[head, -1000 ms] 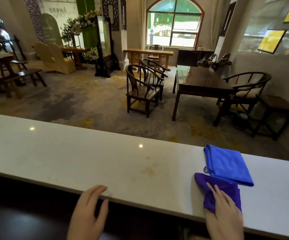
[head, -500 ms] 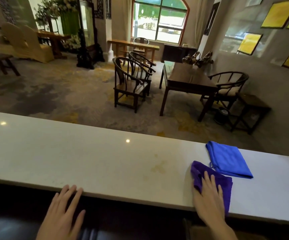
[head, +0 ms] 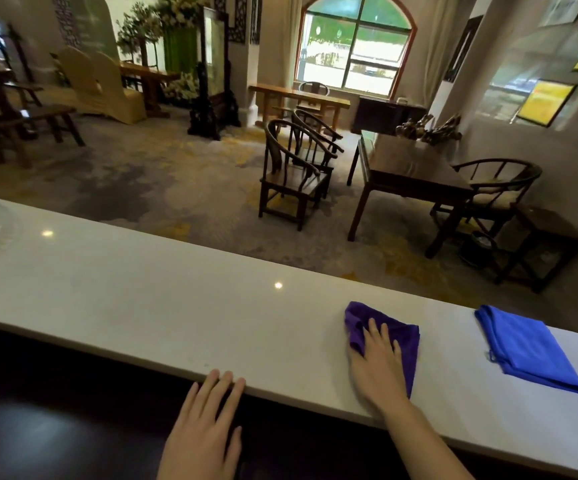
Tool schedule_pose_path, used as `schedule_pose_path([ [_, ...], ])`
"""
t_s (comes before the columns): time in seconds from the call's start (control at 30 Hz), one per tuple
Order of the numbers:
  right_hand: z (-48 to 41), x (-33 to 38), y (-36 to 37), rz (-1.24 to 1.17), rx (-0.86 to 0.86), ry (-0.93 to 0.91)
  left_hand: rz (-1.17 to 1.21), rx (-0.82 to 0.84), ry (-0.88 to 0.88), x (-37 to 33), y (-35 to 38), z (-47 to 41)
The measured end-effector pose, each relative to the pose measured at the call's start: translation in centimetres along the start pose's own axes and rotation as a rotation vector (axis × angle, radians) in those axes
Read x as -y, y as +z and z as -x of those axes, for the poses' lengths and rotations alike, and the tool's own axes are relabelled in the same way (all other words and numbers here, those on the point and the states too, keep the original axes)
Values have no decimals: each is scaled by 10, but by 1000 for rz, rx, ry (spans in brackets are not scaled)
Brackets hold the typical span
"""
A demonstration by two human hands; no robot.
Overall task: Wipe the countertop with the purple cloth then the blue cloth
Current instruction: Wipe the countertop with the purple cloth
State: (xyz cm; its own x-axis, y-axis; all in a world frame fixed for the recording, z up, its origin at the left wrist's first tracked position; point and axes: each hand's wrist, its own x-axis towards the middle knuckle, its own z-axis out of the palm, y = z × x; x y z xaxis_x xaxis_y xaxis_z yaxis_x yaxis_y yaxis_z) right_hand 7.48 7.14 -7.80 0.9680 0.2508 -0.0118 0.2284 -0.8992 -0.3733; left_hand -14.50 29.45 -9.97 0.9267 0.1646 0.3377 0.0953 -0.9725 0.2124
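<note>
The right hand [head: 375, 367] hides the purple cloth's [head: 405, 341] near-left part. The countertop [head: 142, 299] runs off the left and right edges. The left hand's [head: 204, 427] wrist is cut off below.

Dark wooden round-backed chairs [head: 292, 174] stand beside a long dark wooden table [head: 408, 171] under an arched window [head: 355, 46].

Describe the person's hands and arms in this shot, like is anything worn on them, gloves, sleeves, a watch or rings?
Both hands are bare, with no gloves. The left hand shows no rings on the fingers in view; its wrist is cut off by the frame edge. The right hand also shows no rings, and its forearm is uncovered as far as the frame shows: no sleeve, watch or bracelet.
</note>
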Motion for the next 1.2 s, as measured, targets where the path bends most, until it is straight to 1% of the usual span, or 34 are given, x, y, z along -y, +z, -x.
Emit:
schedule_pose_path([
  [0.23,-14,97,42,74,45,-210,11,81,-39,-1,-11,-3],
  [0.33,-7,131,55,107,93,-343,30,99,-48,-2,-14,-5],
  [0.4,0,146,62,121,132,-429,63,111,-47,-2,-17,-6],
  [0.5,10,150,62,158,161,-511,133,116,-40,-3,-18,-5],
  [0.63,30,131,53,152,155,-587,196,75,-50,-6,-17,-4],
  [0.73,45,111,45,138,147,-595,219,32,-64,-7,-14,-2],
  [0.9,65,69,21,146,126,-563,140,-4,-81,-9,-6,-2],
  [1.0,77,36,5,141,112,-532,82,26,-96,-16,-9,-3],
  [1.1,88,-2,-11,144,82,-494,76,28,-92,-23,-13,-3],
  [1.2,95,-43,-23,116,63,-413,106,-34,-40,-29,-23,-7],
])
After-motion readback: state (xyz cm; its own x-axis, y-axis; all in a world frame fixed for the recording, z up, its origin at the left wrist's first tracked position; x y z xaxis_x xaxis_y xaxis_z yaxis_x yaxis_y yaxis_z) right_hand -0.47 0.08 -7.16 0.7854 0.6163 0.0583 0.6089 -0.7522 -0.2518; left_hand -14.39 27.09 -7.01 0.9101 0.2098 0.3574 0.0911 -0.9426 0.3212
